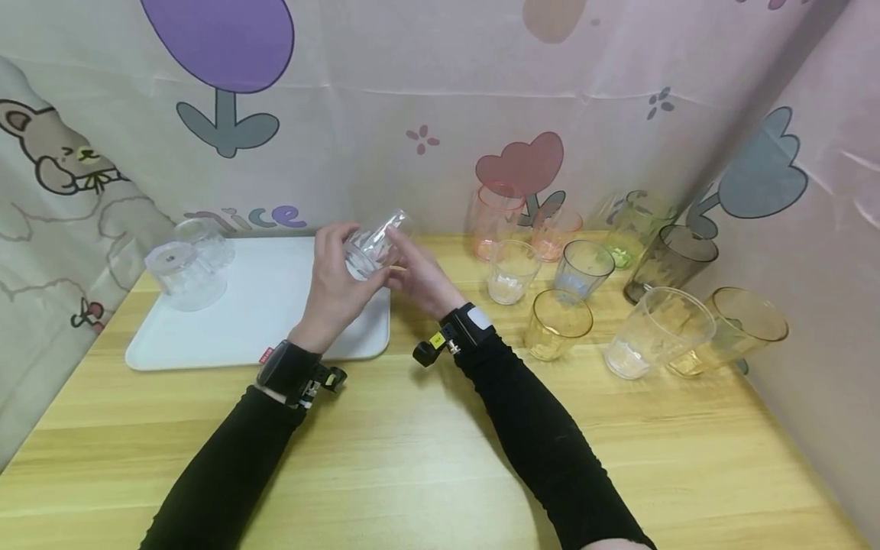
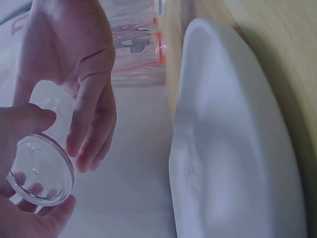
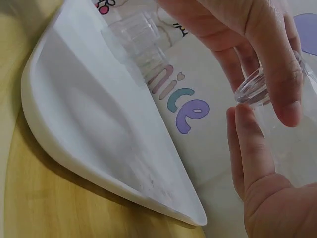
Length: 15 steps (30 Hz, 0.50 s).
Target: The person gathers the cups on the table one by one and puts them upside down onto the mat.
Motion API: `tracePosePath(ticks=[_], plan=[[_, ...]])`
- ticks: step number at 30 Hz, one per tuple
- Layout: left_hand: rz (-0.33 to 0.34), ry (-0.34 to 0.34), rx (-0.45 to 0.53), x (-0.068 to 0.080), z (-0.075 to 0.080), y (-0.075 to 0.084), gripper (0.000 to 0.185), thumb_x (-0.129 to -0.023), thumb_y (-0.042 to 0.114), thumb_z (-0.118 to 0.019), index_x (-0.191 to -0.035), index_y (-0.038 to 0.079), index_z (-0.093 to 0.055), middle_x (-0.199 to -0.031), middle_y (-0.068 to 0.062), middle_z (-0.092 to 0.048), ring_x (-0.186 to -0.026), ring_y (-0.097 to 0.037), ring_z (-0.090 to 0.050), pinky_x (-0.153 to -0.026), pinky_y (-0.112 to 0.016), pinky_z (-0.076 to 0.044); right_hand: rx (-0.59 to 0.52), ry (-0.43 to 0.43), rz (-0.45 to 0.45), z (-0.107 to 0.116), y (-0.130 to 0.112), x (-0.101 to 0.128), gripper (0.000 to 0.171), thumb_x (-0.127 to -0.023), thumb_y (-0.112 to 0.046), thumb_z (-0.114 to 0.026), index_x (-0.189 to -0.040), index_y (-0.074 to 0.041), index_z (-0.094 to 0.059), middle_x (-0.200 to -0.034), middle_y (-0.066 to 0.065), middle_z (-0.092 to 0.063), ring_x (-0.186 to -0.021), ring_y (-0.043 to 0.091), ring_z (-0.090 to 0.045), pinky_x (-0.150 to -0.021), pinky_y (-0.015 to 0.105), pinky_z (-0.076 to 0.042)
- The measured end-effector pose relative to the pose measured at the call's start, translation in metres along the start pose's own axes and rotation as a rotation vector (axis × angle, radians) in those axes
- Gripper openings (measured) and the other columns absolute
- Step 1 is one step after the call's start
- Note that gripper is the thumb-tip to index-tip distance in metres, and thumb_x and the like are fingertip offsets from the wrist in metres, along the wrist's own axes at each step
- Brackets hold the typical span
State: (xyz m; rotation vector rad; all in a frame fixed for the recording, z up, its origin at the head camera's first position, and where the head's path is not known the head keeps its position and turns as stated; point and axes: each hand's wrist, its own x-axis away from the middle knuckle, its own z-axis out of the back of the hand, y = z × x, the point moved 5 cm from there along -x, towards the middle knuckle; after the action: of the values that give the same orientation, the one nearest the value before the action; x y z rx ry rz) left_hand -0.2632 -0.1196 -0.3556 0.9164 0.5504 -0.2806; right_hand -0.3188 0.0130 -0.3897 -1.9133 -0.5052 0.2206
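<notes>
Over the right part of the white tray (image 1: 275, 347), a clear glass (image 1: 367, 248) is held tilted in the air. My left hand (image 1: 337, 286) grips it around its thick base, thumb on one side and fingers on the other. My right hand (image 1: 422, 279) holds the glass's other end between thumb and fingers. In the left wrist view the round base (image 2: 42, 171) faces the camera. The right wrist view shows the see-through wall of the glass (image 3: 292, 144) beside my right hand, partly hidden by fingers.
Two clear upside-down glasses, one in front (image 1: 186, 279) and one behind (image 1: 206, 243), stand at the tray's left. On the right of the wooden table (image 1: 385, 473) are several upright glasses, among them orange (image 1: 496, 218), green (image 1: 629, 237), grey (image 1: 670, 263) and amber (image 1: 560, 328). A patterned curtain (image 1: 385, 76) hangs behind.
</notes>
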Motion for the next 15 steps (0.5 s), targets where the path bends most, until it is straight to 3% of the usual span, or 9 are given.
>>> tracePosePath(ticks=[4,8,15], plan=[[-0.017,-0.003,-0.014,-0.002,0.008,0.002,0.078,-0.078,0.007,-0.088,-0.142,-0.004,-0.044,-0.141,-0.023,-0.043,-0.127,-0.035,-0.048,-0.111,-0.051,-0.044,0.037,-0.058,-0.009,-0.001,-0.002,0.003,0.060,-0.108,-0.045,-0.048,-0.155,-0.007,-0.043,-0.147,0.022,-0.051,-0.116,0.028,-0.062,-0.102,0.038,-0.055],[-0.032,0.022,-0.029,-0.005,0.021,0.006,0.076,-0.079,0.007,-0.088,-0.143,-0.005,-0.047,-0.139,-0.023,-0.046,-0.123,-0.035,-0.050,-0.106,-0.051,-0.047,0.156,-0.094,0.019,0.000,-0.007,0.006,0.063,-0.109,-0.046,-0.047,-0.156,-0.005,-0.041,-0.145,0.026,-0.052,-0.120,0.039,-0.063,-0.103,0.042,-0.055],[-0.085,0.083,-0.043,-0.010,0.045,0.013,0.075,-0.078,0.008,-0.089,-0.143,-0.003,-0.052,-0.137,-0.024,-0.052,-0.117,-0.036,-0.053,-0.098,-0.049,-0.048,0.362,0.034,0.076,0.010,-0.013,0.008,0.069,-0.109,-0.050,-0.044,-0.155,0.001,-0.040,-0.144,0.030,-0.052,-0.123,0.051,-0.059,-0.102,0.048,-0.055]])
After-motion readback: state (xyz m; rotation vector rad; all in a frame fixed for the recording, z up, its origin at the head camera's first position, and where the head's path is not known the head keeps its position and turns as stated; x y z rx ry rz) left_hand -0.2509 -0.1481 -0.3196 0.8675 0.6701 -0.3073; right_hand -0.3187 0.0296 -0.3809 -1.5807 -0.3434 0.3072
